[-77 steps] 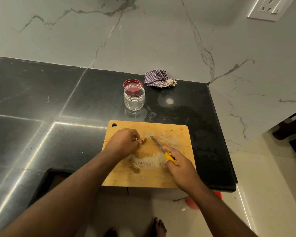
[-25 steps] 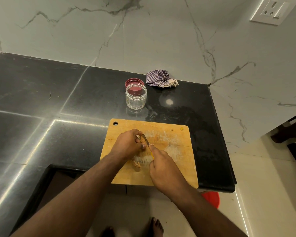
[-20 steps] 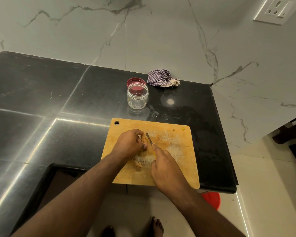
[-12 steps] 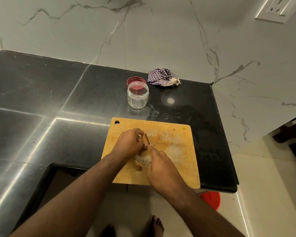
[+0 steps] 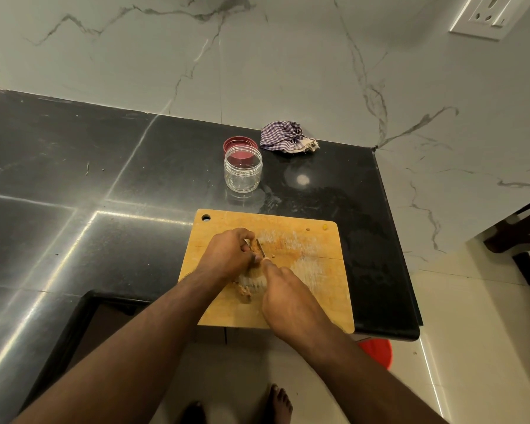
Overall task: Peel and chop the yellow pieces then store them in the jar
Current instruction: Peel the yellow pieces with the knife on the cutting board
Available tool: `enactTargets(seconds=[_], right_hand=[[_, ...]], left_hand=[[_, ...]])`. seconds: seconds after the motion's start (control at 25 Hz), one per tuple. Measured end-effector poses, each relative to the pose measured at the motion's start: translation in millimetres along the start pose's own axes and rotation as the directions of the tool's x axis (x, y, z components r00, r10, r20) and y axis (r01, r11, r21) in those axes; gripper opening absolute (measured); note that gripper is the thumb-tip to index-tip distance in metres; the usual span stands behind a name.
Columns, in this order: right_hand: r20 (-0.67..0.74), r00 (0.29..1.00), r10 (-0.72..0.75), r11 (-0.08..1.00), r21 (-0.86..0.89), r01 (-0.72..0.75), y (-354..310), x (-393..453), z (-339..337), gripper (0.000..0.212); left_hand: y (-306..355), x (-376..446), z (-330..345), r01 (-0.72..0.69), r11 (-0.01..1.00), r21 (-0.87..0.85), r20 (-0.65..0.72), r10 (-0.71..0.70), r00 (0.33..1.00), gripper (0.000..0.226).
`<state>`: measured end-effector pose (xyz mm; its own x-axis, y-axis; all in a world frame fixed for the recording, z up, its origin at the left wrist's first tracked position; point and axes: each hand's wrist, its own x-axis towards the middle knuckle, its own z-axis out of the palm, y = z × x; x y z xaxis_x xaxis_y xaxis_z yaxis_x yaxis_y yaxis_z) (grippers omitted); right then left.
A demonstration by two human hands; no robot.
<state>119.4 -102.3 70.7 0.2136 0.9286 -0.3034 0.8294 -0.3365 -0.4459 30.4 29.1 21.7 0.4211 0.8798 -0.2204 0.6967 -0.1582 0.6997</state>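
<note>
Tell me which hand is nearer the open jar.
Left. The left hand grips a piece at the cutting board's far half, just short of the jar. The right hand, holding the knife, sits closer to the person.

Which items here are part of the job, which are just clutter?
In use: cutting board, knife, yellow piece, both hands, left and right, open jar, red lid.
Lying about: checked cloth, wall socket.

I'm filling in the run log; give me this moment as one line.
stage: cutting | left hand: holds yellow piece | right hand: grips knife | cutting board: in use | jar: open, empty
</note>
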Motion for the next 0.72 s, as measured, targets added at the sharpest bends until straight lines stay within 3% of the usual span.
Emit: enactTargets(seconds=[0.28,0.4,0.48,0.6,0.72], right_hand=[[0.034,0.999,-0.041,0.999,-0.008,0.041,18,-25,-2,0.063],[-0.078,0.997,0.020,0.999,-0.031,-0.022,41,-29,-5,0.059],[-0.129,0.991,0.017,0.999,0.042,-0.012,53,-22,-5,0.054],[-0.052,0.996,-0.077,0.988,0.127,0.083,63,-20,-2,0.051],[-0.084,0.995,-0.049,0.986,0.157,0.061,82,-12,-9,0.051]], left_hand=[[2,-3,0,0.006,1.000,-0.021,-0.018,-0.006,1.000,0.050],[2,-3,-1,0.002,1.000,-0.018,-0.005,-0.002,1.000,0.053],[1,-3,-1,0.000,1.000,-0.014,-0.003,0.000,1.000,0.053],[1,-4,-1,-0.006,1.000,-0.022,-0.004,0.006,1.000,0.051],[0,-6,-2,-0.003,0.999,-0.042,0.000,0.003,1.000,0.053]])
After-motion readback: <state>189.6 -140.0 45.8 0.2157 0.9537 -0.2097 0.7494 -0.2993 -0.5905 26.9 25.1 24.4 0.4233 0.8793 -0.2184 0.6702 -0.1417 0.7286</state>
